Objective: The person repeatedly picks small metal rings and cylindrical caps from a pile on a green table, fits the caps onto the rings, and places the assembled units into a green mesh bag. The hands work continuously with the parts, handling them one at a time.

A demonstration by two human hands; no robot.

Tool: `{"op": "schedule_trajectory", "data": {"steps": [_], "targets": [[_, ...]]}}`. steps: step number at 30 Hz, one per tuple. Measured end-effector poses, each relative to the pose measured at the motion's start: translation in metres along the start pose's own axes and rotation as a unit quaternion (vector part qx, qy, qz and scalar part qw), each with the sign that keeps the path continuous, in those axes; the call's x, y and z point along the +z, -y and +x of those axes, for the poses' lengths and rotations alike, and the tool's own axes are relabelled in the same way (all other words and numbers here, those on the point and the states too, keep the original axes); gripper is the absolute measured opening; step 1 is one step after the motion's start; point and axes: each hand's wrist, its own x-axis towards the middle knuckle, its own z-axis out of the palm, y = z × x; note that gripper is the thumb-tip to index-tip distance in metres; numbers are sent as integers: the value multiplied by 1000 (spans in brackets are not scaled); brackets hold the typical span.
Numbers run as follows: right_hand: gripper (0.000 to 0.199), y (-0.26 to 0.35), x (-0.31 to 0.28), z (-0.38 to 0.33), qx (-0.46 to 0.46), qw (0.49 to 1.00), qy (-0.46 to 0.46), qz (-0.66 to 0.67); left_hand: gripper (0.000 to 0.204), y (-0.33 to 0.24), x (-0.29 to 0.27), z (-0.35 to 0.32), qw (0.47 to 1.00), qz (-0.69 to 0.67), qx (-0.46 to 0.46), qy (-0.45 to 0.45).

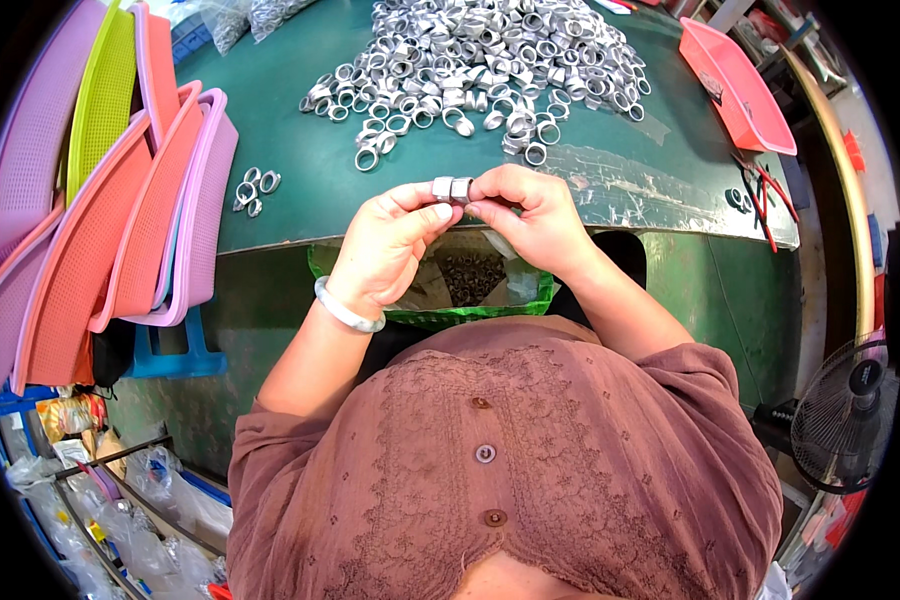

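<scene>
A green table [270,110] fills the upper middle of the frame; its front edge is worn and patched with clear tape. At the left of the frame, a stack of plastic mesh trays [120,210] in pink, orange, lilac and lime leans against a blue stool [175,350]. In the upper right lies one pink tray [740,90]. A black floor fan [845,415] stands at the lower right. Clear plastic bags [140,500] crowd the lower left corner.
</scene>
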Motion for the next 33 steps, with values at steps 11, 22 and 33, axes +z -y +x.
{"op": "schedule_trajectory", "data": {"steps": [11, 22, 33], "targets": [[14, 5, 0, -3, -17, 998, 54, 9, 22, 5, 3, -21, 995, 90, 44, -20], [25, -9, -7, 35, -82, 954, 47, -285, 16, 26, -24, -31, 782, 612, 107, -53], [16, -31, 10, 67, -60, 903, 10, -426, 10, -22, -38, 53, 506, 775, 272, -263]]}}
